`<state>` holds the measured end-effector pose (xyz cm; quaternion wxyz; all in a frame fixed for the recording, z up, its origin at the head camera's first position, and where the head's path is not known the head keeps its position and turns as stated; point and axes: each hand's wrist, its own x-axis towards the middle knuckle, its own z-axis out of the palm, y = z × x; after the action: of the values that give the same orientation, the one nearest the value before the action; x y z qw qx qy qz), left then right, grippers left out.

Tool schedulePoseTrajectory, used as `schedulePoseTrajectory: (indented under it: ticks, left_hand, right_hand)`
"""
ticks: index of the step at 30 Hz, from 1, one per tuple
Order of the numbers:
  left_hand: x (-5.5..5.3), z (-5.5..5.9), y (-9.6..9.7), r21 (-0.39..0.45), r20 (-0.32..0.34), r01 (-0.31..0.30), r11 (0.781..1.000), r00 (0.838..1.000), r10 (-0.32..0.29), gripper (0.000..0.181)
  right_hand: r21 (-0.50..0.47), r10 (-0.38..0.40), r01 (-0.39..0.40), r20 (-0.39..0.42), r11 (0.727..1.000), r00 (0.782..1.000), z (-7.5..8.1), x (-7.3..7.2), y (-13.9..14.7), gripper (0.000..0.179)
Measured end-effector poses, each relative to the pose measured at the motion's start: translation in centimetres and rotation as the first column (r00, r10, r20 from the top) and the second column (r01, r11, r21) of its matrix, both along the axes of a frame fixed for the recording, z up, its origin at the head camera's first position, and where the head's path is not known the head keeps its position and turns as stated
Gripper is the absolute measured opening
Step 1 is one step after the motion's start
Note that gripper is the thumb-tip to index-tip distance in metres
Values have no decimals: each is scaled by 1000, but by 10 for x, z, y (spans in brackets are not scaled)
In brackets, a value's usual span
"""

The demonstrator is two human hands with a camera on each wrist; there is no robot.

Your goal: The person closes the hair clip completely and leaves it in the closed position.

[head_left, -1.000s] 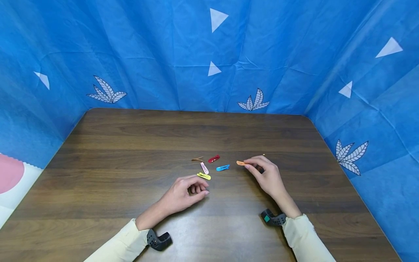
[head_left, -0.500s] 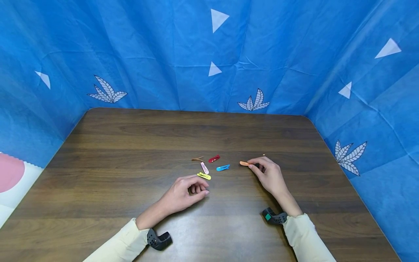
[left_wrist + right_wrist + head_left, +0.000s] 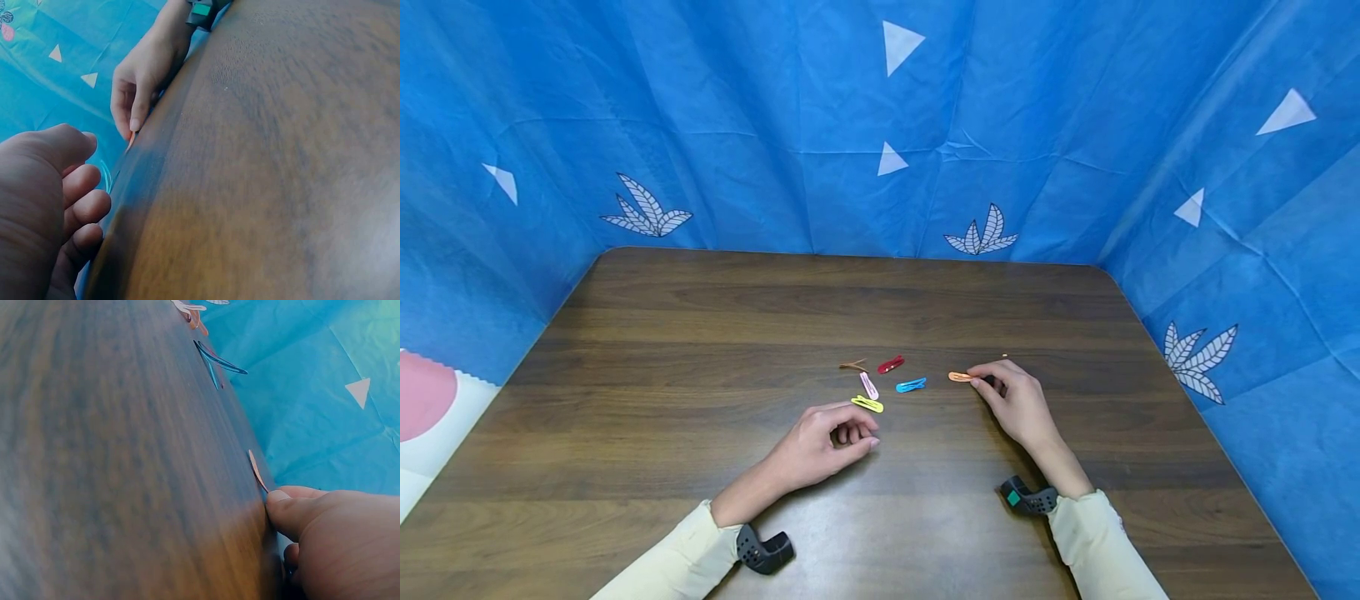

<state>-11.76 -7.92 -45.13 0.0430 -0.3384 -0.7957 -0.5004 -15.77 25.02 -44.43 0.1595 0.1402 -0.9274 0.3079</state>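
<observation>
Between thumb and index finger my right hand (image 3: 1015,402) pinches one end of an orange snap hair clip (image 3: 958,377), low at the table. In the right wrist view the same orange clip (image 3: 256,469) points away from the thumb tip. My left hand (image 3: 823,442) rests on the table with loosely curled fingers and nothing in them. Just beyond its fingers lies a yellow hair clip (image 3: 867,404). Past that are a pink clip (image 3: 868,385), a blue clip (image 3: 912,385) with its prongs spread, a red clip (image 3: 891,364) and a thin brown clip (image 3: 853,365).
The brown wooden table (image 3: 700,333) is bordered by a blue patterned curtain (image 3: 775,125) at the back and sides. A tiny pale speck (image 3: 1004,356) shows just behind my right hand. Each wrist wears a black camera band (image 3: 765,550).
My right hand has shifted slightly to the right with the orange clip, whose free end has dipped a little. The left hand and the other clips have stayed put.
</observation>
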Motion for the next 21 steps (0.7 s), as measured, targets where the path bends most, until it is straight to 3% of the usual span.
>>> schedulePoseTrajectory:
  ticks: [21]
  left_hand:
    - [0,-3,0,1,-28,-6,1000,1000,6,14]
  right_hand:
    - [-9,13,-13,-28,1000,1000,0,2,1,20]
